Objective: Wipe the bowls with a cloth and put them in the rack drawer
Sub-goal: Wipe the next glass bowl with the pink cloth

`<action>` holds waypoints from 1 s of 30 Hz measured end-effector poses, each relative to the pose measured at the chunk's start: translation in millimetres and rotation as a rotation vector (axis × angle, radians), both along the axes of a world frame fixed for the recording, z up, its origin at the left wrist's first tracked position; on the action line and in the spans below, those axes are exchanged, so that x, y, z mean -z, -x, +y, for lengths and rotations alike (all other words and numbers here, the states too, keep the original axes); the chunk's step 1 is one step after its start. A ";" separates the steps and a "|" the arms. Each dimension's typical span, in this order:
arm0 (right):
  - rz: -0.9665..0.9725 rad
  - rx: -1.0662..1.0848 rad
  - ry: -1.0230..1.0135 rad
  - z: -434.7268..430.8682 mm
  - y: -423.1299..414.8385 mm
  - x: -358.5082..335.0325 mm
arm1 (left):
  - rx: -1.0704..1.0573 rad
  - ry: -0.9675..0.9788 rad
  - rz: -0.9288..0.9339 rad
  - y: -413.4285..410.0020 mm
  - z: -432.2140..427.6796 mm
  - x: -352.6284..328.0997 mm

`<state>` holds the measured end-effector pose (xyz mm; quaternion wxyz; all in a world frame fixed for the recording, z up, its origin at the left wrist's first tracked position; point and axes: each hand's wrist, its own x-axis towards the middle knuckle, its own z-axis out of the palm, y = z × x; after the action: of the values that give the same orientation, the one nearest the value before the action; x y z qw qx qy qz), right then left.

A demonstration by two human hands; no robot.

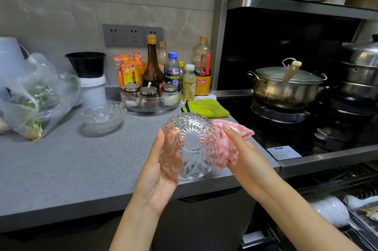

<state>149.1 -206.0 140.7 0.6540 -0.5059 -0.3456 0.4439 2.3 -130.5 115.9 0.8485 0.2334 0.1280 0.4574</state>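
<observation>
A clear ribbed glass bowl [191, 144] is held tipped on its side over the grey counter's front edge, its base facing me. My left hand [161, 171] grips it from the left, fingers curled inside the rim. My right hand [247, 158] presses a pink-and-white checked cloth [225, 148] against the bowl's right outer wall, fingers wrapped in the cloth. Two more glass bowls [103, 116] sit stacked on the counter to the left. The open rack drawer [347, 209] at lower right holds white dishes.
A plastic bag of greens [34, 97] lies at the left. A round glass tray of spice jars [150, 100] and bottles stand at the back wall, with a green cloth [206, 108] beside them. A lidded pot [286, 87] sits on the stove at right.
</observation>
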 end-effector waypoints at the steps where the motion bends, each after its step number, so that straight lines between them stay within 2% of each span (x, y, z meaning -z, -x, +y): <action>1: -0.067 0.057 -0.022 0.2 1.1 -1.0 | -0.012 0.003 0.016 -0.2 -0.8 -2.0; 3: -0.238 0.158 -0.110 -0.1 3.6 -2.8 | -0.043 -0.005 0.045 -1.1 -3.8 -5.9; 5: -0.476 0.182 -0.305 -2.6 13.2 -8.2 | -0.052 -0.034 0.053 -3.9 -6.2 -5.5; 7: -0.869 0.108 -0.451 -0.5 21.2 -3.0 | -0.058 -0.070 0.098 -8.6 -9.7 -6.2; 9: -1.346 0.130 -0.463 4.1 19.3 7.7 | -0.056 -0.113 0.122 -10.9 -11.2 -5.1; 10: -1.476 0.165 -0.462 7.0 14.9 12.4 | -0.060 -0.121 0.125 -11.4 -12.9 -6.4; 11: -1.500 0.175 -0.450 6.7 13.3 12.9 | -0.074 -0.108 0.112 -10.8 -13.4 -6.9; 14: -1.408 0.146 -0.444 -1.5 15.0 14.1 | -0.144 -0.044 0.034 -9.1 -9.3 -8.1; 18: -1.580 0.186 -0.526 -6.6 26.7 22.0 | -0.121 -0.094 0.123 -13.8 -10.9 -7.0; 20: -1.615 0.230 -0.524 -1.7 23.2 12.7 | -0.085 -0.094 0.095 -18.3 -16.0 -8.1; 23: -1.519 0.256 -0.484 0.3 9.1 1.8 | -0.081 -0.103 0.036 -20.5 -14.5 -8.7; 27: -1.508 0.207 -0.471 -11.6 6.9 13.9 | -0.125 -0.094 0.071 -22.6 -5.1 -8.6; 30: -1.576 0.215 -0.494 -10.0 10.4 21.8 | -0.058 -0.089 0.134 -31.7 -9.1 -7.5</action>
<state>138.7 -216.0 118.9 0.3515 -0.5405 -0.7395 -0.1937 34.0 -139.6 123.5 0.8134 0.2971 0.1706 0.4702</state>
